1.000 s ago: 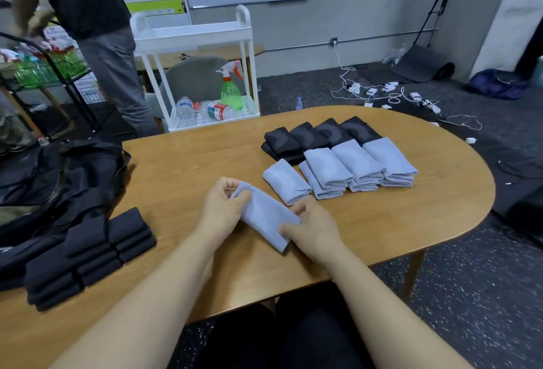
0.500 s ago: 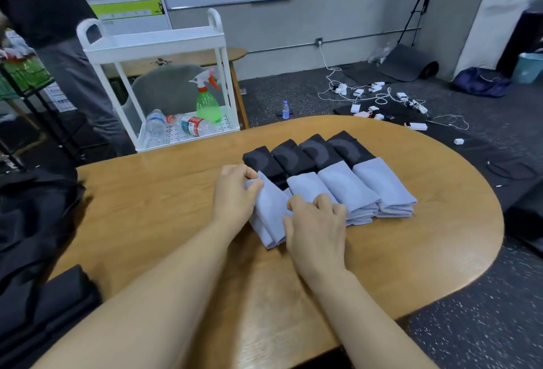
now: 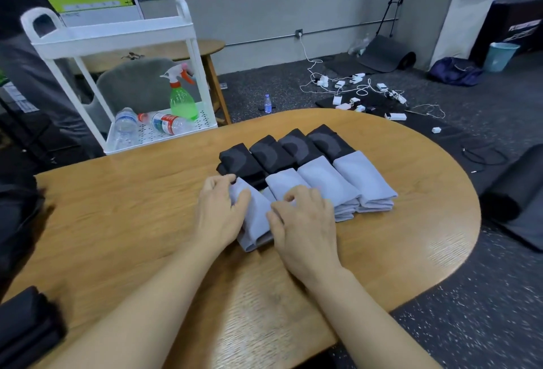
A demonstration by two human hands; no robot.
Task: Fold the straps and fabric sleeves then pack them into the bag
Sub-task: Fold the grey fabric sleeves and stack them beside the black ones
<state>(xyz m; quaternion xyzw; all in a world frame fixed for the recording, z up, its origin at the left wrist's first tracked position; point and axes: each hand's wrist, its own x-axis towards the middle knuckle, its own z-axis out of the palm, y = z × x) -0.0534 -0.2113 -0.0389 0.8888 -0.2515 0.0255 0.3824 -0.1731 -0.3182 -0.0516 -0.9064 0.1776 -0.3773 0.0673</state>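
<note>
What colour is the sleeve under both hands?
Light blue-grey sleeve, plain; the head view shows it.

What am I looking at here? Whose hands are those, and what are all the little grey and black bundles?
A person wears a camera on their head, so you see their own two arms reaching out over a wooden table. There is no robot. The left hand and the right hand both hold a folded grey fabric sleeve, setting it at the end of a row of folded grey sleeves. Behind those lies a row of folded black sleeves. More black folded pieces sit at the table's near left corner. Beyond the table stands a white cart with a green spray bottle and water bottles.
</note>
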